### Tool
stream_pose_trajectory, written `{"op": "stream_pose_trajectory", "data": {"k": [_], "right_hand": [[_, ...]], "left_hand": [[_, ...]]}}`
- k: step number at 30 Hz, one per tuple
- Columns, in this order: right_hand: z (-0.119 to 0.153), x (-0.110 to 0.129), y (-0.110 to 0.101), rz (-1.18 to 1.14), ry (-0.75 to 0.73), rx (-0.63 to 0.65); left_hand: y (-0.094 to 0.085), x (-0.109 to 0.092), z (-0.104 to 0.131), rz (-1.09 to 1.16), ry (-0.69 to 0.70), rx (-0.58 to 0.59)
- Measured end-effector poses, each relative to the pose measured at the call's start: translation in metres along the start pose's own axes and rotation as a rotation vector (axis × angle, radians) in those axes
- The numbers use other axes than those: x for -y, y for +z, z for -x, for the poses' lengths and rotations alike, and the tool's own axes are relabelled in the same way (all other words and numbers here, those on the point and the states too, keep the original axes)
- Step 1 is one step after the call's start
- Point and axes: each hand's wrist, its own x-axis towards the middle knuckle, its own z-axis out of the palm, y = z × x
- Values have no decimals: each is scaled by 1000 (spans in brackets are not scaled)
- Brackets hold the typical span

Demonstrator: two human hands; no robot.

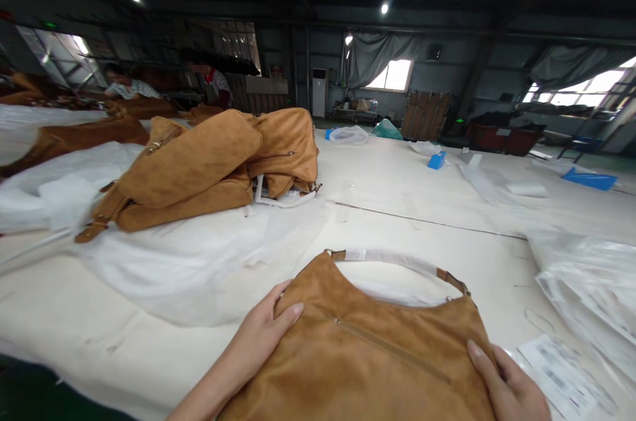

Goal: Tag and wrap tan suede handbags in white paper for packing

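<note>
A tan suede-look handbag (pixel 368 368) lies at the table's near side, its zipped face toward me. White wrapping covers most of its shoulder strap (pixel 397 257), which arches away from me. My left hand (pixel 271 321) grips the bag's left side, thumb on the front and fingers behind the edge. On the opposite side my right hand (pixel 511 378) holds the edge, thumb also on the front. Fingers behind the bag are partly hidden. Beside the right hand lies a sheet of printed labels (pixel 559 374).
Several similar tan bags (pixel 199 162) are piled at the left on the white table (pixel 387 189). Clear plastic bags (pixel 591 282) lie at the right. Blue pieces (pixel 589 178) sit farther back. Two people (pixel 132 84) are at the far left.
</note>
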Motion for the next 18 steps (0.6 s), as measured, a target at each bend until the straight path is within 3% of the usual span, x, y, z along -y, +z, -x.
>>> {"op": "stream_pose_trajectory", "data": {"k": [4, 8, 10, 15, 18], "right_hand": [[-26, 20, -28, 39, -101, -48], [-38, 31, -43, 47, -154, -107], [-41, 29, -39, 54, -179, -81], [-42, -2, -16, 14, -136, 166], [-31, -25, -8, -112, -78, 178]], "left_hand": [[21, -24, -28, -128, 54, -26], [28, -40, -47, -199, 130, 24], [30, -35, -57, -281, 134, 65], [31, 4, -93, -532, 139, 165], [29, 14, -121, -614, 223, 219]]}}
